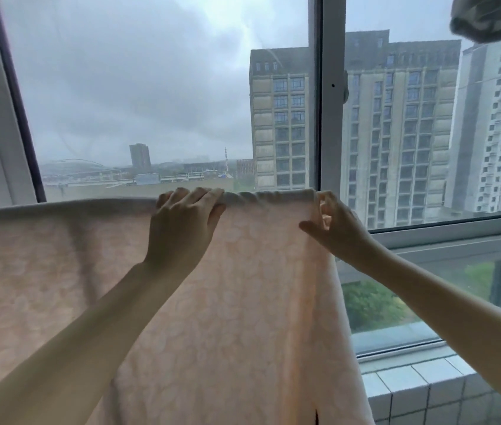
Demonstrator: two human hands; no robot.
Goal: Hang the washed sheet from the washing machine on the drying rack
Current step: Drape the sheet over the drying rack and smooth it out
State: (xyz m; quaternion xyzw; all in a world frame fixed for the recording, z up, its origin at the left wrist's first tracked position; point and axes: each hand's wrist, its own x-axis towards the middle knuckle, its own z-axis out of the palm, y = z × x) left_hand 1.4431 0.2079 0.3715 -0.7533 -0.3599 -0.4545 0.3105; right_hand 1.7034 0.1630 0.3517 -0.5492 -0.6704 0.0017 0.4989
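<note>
sheet [243,302]: pale pink, faint raised floral weave, matte. Draped over the drying rack rail at chest height in front of the window, falling in one broad panel. The rail itself is hidden under the fold.
sheet handling: my read is soft and limp, with no stiffness, and probably heavy if damp. It will likely bunch and creep along the rail. Take it at the top fold and side hem, not mid-panel.
top fold: ruched into small gathers between the hands, so not yet spread flat.
window [151,102]: large glass pane, hard and smooth, with a pale rigid frame [325,87].
tiled ledge [421,391]: small square glossy tiles, lower right.
left hand [181,228]: lies flat over the fold, fingers [194,196] nearly straight and pressing down.
right hand [342,228]: thumb and fingers [324,199] narrow, pinching the sheet's right hem.
bundled cloth [485,16]: grey, blurred, hanging top right.
</note>
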